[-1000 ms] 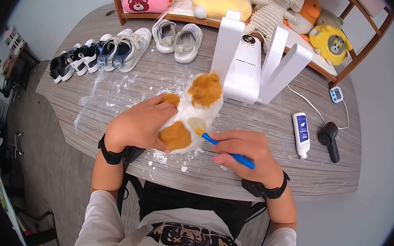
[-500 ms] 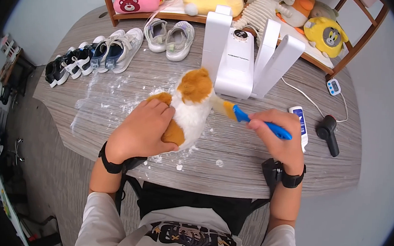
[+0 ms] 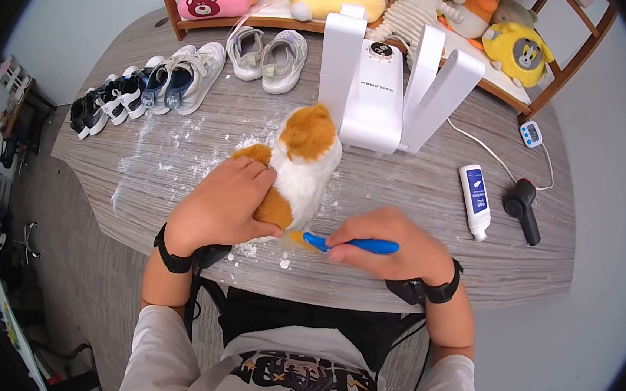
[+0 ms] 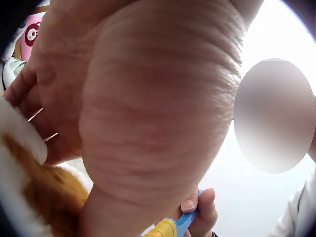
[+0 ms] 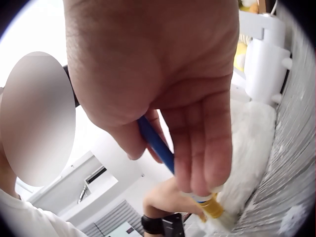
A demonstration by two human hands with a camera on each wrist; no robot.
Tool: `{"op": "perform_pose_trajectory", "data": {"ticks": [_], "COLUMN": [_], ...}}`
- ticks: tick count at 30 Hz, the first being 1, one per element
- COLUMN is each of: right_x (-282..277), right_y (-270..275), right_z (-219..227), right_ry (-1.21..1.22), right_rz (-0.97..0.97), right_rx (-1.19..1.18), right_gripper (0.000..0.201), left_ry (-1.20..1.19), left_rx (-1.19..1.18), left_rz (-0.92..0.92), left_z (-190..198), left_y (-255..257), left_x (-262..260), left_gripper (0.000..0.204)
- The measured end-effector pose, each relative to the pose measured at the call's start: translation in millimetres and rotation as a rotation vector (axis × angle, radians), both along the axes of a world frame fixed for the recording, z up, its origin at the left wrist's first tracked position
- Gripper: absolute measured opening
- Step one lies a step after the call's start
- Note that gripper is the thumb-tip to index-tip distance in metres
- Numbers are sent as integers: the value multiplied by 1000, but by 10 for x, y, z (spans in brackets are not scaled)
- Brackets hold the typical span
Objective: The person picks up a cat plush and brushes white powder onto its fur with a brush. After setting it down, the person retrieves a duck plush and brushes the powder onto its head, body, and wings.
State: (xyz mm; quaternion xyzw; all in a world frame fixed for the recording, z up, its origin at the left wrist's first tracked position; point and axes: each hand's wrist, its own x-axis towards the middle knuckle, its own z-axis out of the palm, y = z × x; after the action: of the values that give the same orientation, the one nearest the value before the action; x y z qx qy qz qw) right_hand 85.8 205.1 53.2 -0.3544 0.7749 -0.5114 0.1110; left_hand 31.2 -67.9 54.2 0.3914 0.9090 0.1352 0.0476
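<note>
Brush [image 3: 372,246] near table edge [image 3: 348,303], clear of bottle [image 3: 474,202]

Worn on the head of the person before me, one camera looks forward and down across the tabletop [image 3: 402,196]. Two wrist cameras look along the palms from very close, the left hand [image 3: 231,199] and right hand [image 3: 403,233] filling their frames. All three views share the brush [image 3: 361,245] and plush toy [image 3: 311,173].
</note>
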Motion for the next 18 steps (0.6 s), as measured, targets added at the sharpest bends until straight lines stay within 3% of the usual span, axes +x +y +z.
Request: {"op": "perform_pose_trajectory", "data": {"ticks": [4,6,7,9,11,13,15,18], "right_x": [-76,-129,-137,-142,-164,-146,-79,1], "right_y": [143,230,250,273,249,118,27,20], "right_z": [44,40,54,89,-9,-56,-68,18], "right_ry": [67,307,305,233,303,321,338,119], "right_rz": [-112,-344,-345,-608,-582,-358,-305,-79], "right_rx": [-23,36,37,89,53,31,69,92], "right_gripper": [13,12,12,10,9,9,11,12], "left_ry": [1,-6,-9,-25,-41,-40,-40,-51], "left_rx": [32,28,24,15,6,1,8,6], "left_rz": [-39,-31,-24,-8,5,12,9,8], "left_z": [-22,-17,-10,2,12,11,5,25], "left_y": [-35,-32,-26,-18,-6,-7,-11,-17], "left_x": [-14,-6,-3,2,-1,2,-1,-1], "left_gripper": [71,71,71,71,71,71,71,71]}}
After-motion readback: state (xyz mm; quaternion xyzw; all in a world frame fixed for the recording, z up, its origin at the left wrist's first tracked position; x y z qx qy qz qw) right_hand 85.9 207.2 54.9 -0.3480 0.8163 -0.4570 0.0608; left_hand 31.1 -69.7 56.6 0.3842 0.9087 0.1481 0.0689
